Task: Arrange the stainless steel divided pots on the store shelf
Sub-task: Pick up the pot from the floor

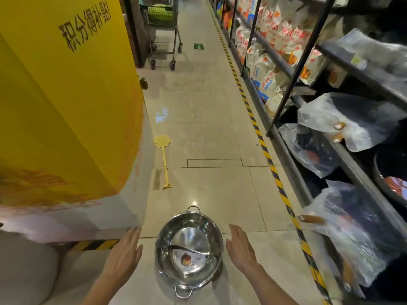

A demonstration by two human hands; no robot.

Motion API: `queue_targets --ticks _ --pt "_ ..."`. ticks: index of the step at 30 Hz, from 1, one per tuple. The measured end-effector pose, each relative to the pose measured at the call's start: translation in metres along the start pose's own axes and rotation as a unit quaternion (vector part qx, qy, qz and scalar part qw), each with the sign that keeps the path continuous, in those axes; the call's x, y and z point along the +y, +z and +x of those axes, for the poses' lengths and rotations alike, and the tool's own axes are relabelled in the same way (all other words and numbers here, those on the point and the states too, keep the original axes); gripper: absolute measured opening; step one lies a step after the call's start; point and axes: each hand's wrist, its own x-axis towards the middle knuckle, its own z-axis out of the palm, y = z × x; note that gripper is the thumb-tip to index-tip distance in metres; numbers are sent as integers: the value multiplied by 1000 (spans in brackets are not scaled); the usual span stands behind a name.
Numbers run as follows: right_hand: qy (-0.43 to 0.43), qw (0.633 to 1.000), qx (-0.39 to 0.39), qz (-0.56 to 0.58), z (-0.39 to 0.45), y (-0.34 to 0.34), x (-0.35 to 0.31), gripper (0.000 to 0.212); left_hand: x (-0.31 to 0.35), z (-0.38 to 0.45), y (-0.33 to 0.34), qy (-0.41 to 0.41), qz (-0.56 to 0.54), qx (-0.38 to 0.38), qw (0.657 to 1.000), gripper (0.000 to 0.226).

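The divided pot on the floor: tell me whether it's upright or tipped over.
Upright. The divided pot sits on its base on the floor, open top facing up, with the curved divider and a sticker visible inside.

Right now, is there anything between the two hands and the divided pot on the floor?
Nothing visible. The left hand and the right hand are open on either side of the divided pot, apart from it, with only bare floor between.

A shop aisle, tiled and edged with yellow-black hazard tape (pixel 263 148). To the right, dark metal shelving (pixel 293 71) stocked with bagged goods (pixel 267 69) and plastic-wrapped pans (pixel 343 119). Farther down, a shopping trolley (pixel 164 31). To the left, a yellow promotional display (pixel 66 95) printed with Chinese characters.
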Motion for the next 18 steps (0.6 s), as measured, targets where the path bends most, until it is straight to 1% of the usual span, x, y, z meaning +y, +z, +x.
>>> queue_targets --ticks 2,5,9,12,15,18 --pt "18 1000 4 -1 39 29 18 50 -12 38 38 1 -35 9 999 51" --pt "42 999 3 -14 101 89 55 54 -39 96 117 -2 -28 -24 999 56" --pt "60 998 0 -10 173 185 106 58 -82 160 237 0 -29 -49 998 63" --pt "60 998 4 -29 217 257 141 64 -113 199 320 14 -27 -49 998 67" --pt "46 996 31 -68 243 310 174 67 -134 223 379 31 -43 -41 998 69" --pt "4 992 86 -91 253 337 195 64 -147 236 410 60 -60 -6 996 64"
